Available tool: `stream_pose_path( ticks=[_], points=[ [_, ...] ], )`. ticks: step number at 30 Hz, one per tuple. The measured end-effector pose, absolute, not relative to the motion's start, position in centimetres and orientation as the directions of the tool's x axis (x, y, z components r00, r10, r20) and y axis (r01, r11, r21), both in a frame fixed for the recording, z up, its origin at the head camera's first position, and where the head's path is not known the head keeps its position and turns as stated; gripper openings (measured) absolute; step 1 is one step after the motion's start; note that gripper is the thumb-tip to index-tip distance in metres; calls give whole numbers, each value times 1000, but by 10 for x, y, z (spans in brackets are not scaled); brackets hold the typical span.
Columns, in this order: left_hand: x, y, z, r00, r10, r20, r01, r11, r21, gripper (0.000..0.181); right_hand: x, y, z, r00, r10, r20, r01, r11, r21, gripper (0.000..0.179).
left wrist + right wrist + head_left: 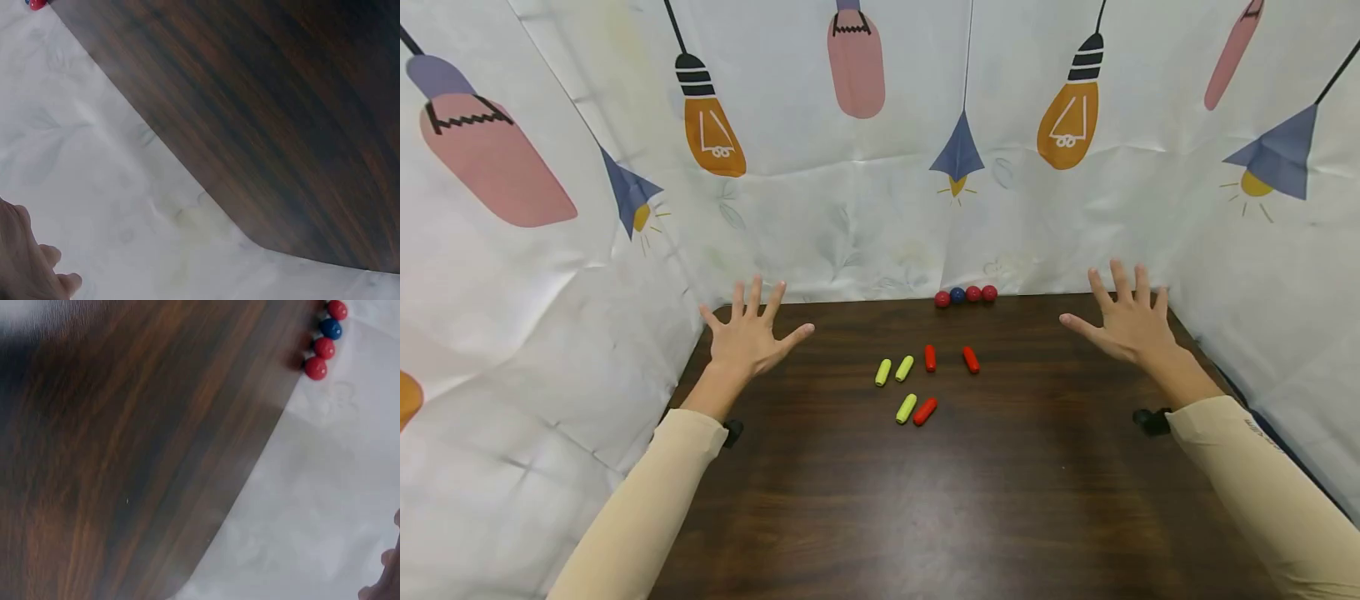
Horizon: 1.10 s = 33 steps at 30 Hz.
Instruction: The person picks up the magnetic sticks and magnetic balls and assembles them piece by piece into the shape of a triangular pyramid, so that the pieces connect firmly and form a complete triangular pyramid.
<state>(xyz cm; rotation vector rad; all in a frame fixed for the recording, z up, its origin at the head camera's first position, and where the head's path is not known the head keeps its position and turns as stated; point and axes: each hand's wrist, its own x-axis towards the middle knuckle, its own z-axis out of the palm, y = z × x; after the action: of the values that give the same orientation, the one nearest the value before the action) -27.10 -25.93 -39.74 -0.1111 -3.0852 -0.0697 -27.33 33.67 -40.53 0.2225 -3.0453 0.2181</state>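
In the head view my left hand (745, 340) is held over the left part of the dark wooden table (850, 500), fingers spread and empty. My right hand (1131, 327) mirrors it on the right side, also with spread fingers and nothing in it. Between the hands lie three short yellow-green rods with rounded ends, one of them (906, 408) nearer to me beside a red rod (925, 411). Two more red rods, such as the upright-looking one (930, 358), lie farther back. Only a few fingertips (70, 282) show in the left wrist view.
Along the table's back edge sit three red balls, one at the left end (942, 299), and a blue ball (957, 296) in a row. A white cloth (865, 208) printed with lamps and bulbs hangs behind the table and at both sides.
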Motion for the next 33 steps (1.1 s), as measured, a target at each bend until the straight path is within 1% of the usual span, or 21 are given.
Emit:
stream_pose_path(
  ticks=[7,14,19,26,33],
  points=[
    [-258,-255,-411,-992,96,76,99,994,37,99,-259,323,-410,-983,-154,98,-169,973,-159,99],
    [-243,-246,-426,-993,106,51,109,992,64,98,-245,307,-424,-981,-175,81,-189,957,-220,98],
    [-235,-235,-436,-993,112,42,116,985,125,97,-238,296,-437,-979,-190,79,-204,942,-268,96],
    [-226,-217,-447,-993,116,26,118,971,207,96,-232,279,-454,-978,-205,41,-207,920,-333,94],
    [-220,-198,-457,-994,110,-3,104,951,290,95,-231,262,-467,-978,-202,45,-203,893,-402,92]
  ],
)
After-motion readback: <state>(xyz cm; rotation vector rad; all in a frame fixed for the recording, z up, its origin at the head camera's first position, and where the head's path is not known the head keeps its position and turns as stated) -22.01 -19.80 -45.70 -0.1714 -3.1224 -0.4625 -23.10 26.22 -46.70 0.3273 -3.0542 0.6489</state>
